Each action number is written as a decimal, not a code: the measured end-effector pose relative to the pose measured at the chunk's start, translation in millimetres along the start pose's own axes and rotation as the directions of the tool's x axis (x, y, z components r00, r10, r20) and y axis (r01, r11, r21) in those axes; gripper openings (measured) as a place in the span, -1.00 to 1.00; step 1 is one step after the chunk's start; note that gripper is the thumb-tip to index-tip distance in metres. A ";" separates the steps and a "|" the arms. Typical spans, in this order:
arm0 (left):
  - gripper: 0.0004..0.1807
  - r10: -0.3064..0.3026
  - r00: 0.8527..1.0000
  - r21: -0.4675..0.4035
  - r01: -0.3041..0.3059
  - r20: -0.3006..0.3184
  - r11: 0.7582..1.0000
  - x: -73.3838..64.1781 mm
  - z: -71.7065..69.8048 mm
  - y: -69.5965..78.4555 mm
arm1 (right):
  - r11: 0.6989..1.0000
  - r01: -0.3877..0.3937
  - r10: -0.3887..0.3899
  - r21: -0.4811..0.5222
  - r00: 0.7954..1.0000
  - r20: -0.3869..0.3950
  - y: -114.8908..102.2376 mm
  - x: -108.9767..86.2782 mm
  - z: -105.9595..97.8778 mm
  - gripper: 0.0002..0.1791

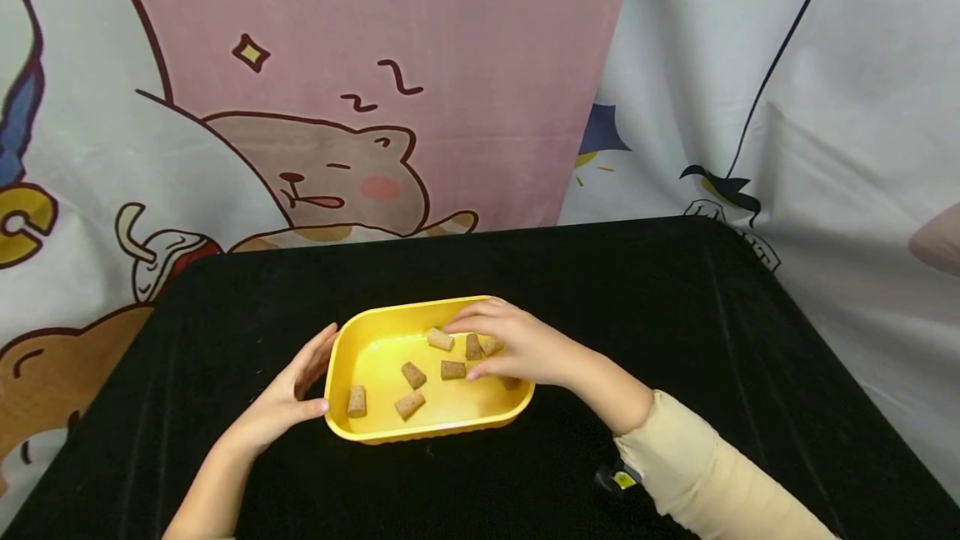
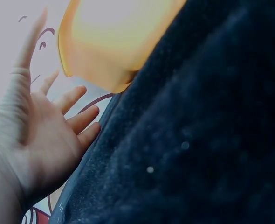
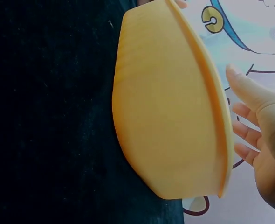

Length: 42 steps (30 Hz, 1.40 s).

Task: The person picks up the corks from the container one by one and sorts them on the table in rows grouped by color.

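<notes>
Lying beneath the right hand [image 1: 525, 347] — thumb and fingers apart — are some corks [image 1: 491, 346].

The worktop [image 1: 637, 298] leaves room beyond the yellow tray [image 1: 427, 430] and to its right, up to the hanging cloth [image 1: 510, 65]. The right hand [image 1: 519, 347] blocks the tray's right end, its sleeve [image 1: 712, 465] crosses near right, and the left hand [image 1: 288, 397] bars the left rim; gaps separate the left-side corks [image 1: 410, 404].
</notes>
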<state>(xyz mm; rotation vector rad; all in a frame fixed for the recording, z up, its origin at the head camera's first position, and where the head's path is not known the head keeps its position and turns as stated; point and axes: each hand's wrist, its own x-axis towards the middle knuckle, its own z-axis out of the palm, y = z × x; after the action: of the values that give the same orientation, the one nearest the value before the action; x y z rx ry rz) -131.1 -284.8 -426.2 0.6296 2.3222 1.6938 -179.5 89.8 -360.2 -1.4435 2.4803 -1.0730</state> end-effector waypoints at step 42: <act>-0.06 0.005 0.999 -0.039 -0.003 0.046 0.999 1.1 1.7 -9.1 | 0.961 -0.069 0.161 -0.269 0.927 0.338 19.6 38.3 23.0 -0.51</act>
<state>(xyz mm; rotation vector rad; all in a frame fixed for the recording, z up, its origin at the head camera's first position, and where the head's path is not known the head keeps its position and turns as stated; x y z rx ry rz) -133.4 -285.2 -435.3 0.6594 2.2520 1.7034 -206.2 53.5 -379.1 -1.3791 2.4562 -0.4330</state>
